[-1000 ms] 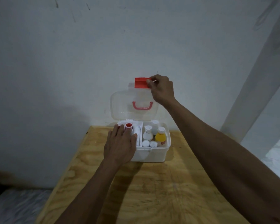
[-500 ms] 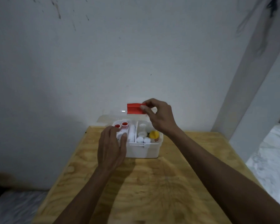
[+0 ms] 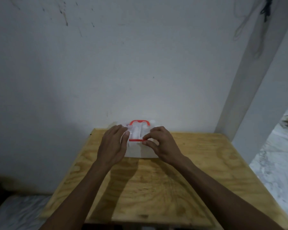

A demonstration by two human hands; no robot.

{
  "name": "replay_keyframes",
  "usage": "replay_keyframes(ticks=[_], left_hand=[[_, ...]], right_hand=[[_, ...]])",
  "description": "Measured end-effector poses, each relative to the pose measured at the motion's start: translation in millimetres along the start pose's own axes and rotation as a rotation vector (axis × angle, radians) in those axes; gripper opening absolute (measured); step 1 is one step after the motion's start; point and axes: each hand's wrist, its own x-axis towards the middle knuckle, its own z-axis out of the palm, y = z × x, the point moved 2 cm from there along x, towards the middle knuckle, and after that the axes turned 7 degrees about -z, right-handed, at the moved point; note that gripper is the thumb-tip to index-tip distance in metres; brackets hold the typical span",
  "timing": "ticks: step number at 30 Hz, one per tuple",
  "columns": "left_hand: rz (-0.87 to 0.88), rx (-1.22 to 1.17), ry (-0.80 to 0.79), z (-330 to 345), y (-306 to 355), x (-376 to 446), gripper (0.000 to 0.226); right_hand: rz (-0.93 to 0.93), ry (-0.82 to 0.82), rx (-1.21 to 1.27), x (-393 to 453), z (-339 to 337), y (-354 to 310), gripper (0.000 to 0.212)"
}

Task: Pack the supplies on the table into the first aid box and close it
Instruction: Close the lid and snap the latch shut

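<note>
Box (image 3: 140,151) — white, clear lid (image 3: 138,130) down

Bare table (image 3: 181,180) around box (image 3: 136,151), wall (image 3: 123,72) behind

Single head view, worn camera, wide-angle. Looks forward and down over table (image 3: 198,171) toward white wall (image 3: 123,63) behind. Both forearms enter from bottom edge. Box (image 3: 136,151) sits mid-frame at table's far edge. No second view.
</note>
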Motion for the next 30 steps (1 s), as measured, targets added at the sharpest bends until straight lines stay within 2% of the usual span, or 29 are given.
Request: replay_keyframes(ticks=[5, 7, 11, 15, 19, 22, 26, 30], left_hand=[[-0.031, 0.016, -0.052, 4, -3, -1, 0.057], [-0.035, 0.031, -0.061, 5, -4, -3, 0.061], [-0.009, 0.085, -0.085, 9, -10, -2, 0.072], [0.004, 0.113, -0.120, 14, -15, -5, 0.075], [-0.014, 0.085, -0.154, 21, -18, -11, 0.083], [-0.032, 0.038, -0.138, 24, -15, -12, 0.086], [-0.035, -0.014, -0.113, 24, -12, -11, 0.077], [-0.035, -0.045, -0.111, 24, -13, -10, 0.070]], right_hand=[[-0.076, -0.165, -0.146, -4, -2, 3, 0.034], [-0.049, -0.151, -0.120, -4, -5, 1, 0.035], [-0.020, -0.007, -0.111, -1, -5, 2, 0.040], [0.128, -0.088, -0.172, -1, 5, 12, 0.067], [0.160, -0.126, -0.209, -11, 19, 19, 0.077], [0.180, -0.079, -0.185, -19, 29, 23, 0.073], [0.212, -0.035, -0.153, -23, 35, 22, 0.060], [0.218, -0.041, -0.134, -21, 34, 23, 0.062]])
